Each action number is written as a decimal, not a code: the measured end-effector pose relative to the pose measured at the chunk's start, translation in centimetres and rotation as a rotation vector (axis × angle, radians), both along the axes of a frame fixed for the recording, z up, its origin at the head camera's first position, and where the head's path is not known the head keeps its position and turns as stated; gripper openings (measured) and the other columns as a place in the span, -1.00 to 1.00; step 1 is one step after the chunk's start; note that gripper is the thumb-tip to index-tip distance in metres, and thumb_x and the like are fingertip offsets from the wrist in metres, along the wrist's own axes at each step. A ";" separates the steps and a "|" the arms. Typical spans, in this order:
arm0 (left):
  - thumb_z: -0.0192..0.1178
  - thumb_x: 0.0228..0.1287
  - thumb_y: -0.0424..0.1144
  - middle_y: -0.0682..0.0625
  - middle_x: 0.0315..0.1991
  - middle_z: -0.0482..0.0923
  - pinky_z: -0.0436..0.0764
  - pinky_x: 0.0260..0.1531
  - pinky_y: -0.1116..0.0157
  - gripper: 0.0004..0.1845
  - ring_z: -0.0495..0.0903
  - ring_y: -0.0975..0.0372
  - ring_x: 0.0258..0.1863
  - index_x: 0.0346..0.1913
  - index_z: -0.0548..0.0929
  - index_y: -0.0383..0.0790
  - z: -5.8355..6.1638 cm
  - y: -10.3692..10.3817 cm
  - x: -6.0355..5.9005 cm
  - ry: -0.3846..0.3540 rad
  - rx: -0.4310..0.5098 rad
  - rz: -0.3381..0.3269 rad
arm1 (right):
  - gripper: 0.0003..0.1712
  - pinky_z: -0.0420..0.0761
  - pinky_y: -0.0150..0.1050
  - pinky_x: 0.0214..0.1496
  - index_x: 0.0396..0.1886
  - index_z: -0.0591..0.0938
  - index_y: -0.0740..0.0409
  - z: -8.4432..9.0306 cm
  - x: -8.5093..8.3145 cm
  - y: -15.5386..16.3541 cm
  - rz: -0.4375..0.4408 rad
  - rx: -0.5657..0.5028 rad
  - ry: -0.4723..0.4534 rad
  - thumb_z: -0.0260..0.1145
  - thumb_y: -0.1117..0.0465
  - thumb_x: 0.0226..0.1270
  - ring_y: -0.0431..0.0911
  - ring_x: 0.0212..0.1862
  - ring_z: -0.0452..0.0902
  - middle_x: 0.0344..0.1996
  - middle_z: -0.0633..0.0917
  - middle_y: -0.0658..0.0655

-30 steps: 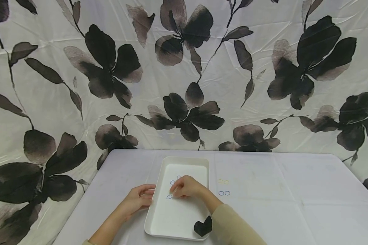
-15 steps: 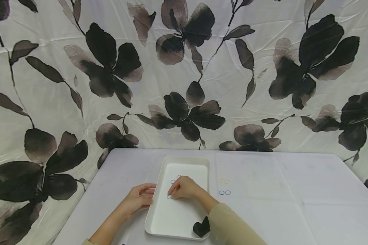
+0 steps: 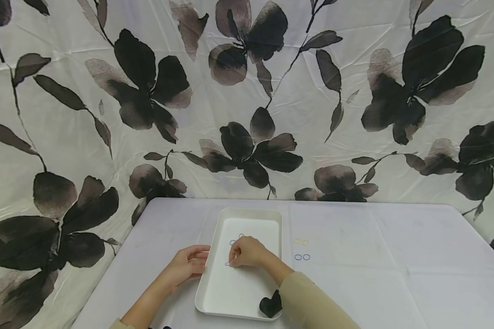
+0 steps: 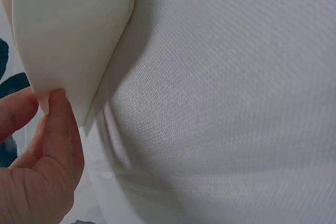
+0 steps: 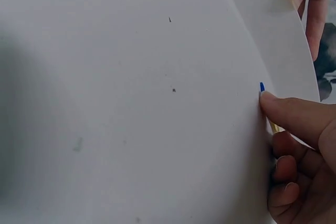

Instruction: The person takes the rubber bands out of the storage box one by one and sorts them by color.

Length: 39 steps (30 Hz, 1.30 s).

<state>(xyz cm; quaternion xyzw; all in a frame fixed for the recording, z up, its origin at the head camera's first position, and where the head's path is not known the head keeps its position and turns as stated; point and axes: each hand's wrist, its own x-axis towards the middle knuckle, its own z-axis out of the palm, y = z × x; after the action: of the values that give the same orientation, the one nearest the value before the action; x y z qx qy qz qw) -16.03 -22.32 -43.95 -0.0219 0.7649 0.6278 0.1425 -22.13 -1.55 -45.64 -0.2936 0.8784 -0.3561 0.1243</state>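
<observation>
My left hand (image 3: 185, 267) holds the left rim of a white tray (image 3: 207, 292). In the left wrist view its fingers (image 4: 59, 114) press the tray's outer wall. Over the tray floor, my right hand (image 3: 249, 252) pinches a thin blue ring (image 3: 227, 264) between thumb and fingers; in the head view the ring looks narrow, seen edge-on. The right wrist view shows a blue tip of the ring (image 5: 262, 86) above the thumb and a yellow strip (image 5: 274, 127) below it, mostly hidden by the fingers. Two more blue rings, one ring (image 3: 232, 242) and another ring (image 3: 241, 236), lie beyond the hand.
On the white table right of the tray lie two yellow rings (image 3: 298, 241) and two blue rings (image 3: 298, 257) in pairs. A black heart-shaped piece (image 3: 270, 305) is at the tray's near right corner, beside the sleeve. A floral cloth (image 3: 255, 91) hangs behind the table.
The blue ring at my right fingertips has gone from a round outline to a narrow, edge-on one as the fingers closed on it. My left hand keeps its place on the tray.
</observation>
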 end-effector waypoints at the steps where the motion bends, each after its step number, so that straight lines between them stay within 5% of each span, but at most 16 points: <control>1: 0.12 -0.04 -0.61 -0.31 0.01 0.46 0.62 -0.18 0.17 -0.37 0.56 0.03 -0.07 0.22 0.32 -0.53 0.0 0.0 0.0 0.000 -0.002 0.001 | -0.88 0.27 -0.46 -0.56 -0.62 0.65 0.08 0.1 0.0 0.0 0.007 0.012 0.001 0.43 0.28 -0.01 -0.32 -0.63 0.26 -0.76 0.40 -0.15; 9: 0.12 -0.04 -0.62 -0.31 0.01 0.46 0.62 -0.18 0.17 -0.38 0.57 0.03 -0.07 0.21 0.33 -0.53 -0.1 0.0 0.0 0.001 -0.002 0.007 | -0.85 0.30 -0.47 -0.50 -0.61 0.60 0.10 0.4 0.2 0.1 0.079 0.035 -0.011 0.31 0.32 0.11 -0.33 -0.58 0.26 -0.72 0.40 -0.16; 15: 0.13 -0.04 -0.62 -0.30 0.00 0.46 0.62 -0.18 0.17 -0.38 0.57 0.04 -0.08 0.21 0.34 -0.51 -0.1 0.1 0.0 -0.004 -0.005 0.016 | -0.89 0.31 -0.48 -0.53 -0.54 0.62 0.24 0.4 -0.1 1.0 0.118 -0.134 -0.177 0.25 0.41 0.15 -0.29 -0.59 0.29 -0.70 0.43 -0.09; 23: 0.13 -0.06 -0.63 -0.28 -0.01 0.46 0.62 -0.20 0.17 -0.38 0.57 0.05 -0.10 0.20 0.36 -0.50 -0.2 0.2 -0.1 -0.005 -0.019 0.038 | -0.93 0.46 -0.44 -0.46 -0.50 0.64 0.27 0.6 -0.4 2.2 0.124 -0.226 -0.379 0.28 0.42 0.13 -0.22 -0.54 0.44 -0.64 0.59 0.04; 39: 0.16 -0.04 -0.62 -0.29 0.01 0.44 0.62 -0.18 0.15 -0.38 0.56 0.03 -0.09 0.21 0.35 -0.48 -0.2 0.1 -0.1 -0.014 -0.016 0.036 | -0.90 0.66 -0.22 -0.29 -0.42 0.64 0.47 1.0 -0.9 3.3 -0.018 -0.441 -0.527 0.34 0.48 0.02 -0.12 -0.48 0.63 -0.59 0.68 0.12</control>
<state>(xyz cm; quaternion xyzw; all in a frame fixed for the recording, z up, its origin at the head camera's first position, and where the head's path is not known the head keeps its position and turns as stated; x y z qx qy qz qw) -16.10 -22.21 -44.17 -0.0413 0.7684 0.6238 0.1365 -23.00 1.73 -44.68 -0.2037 0.7204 -0.6022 0.2774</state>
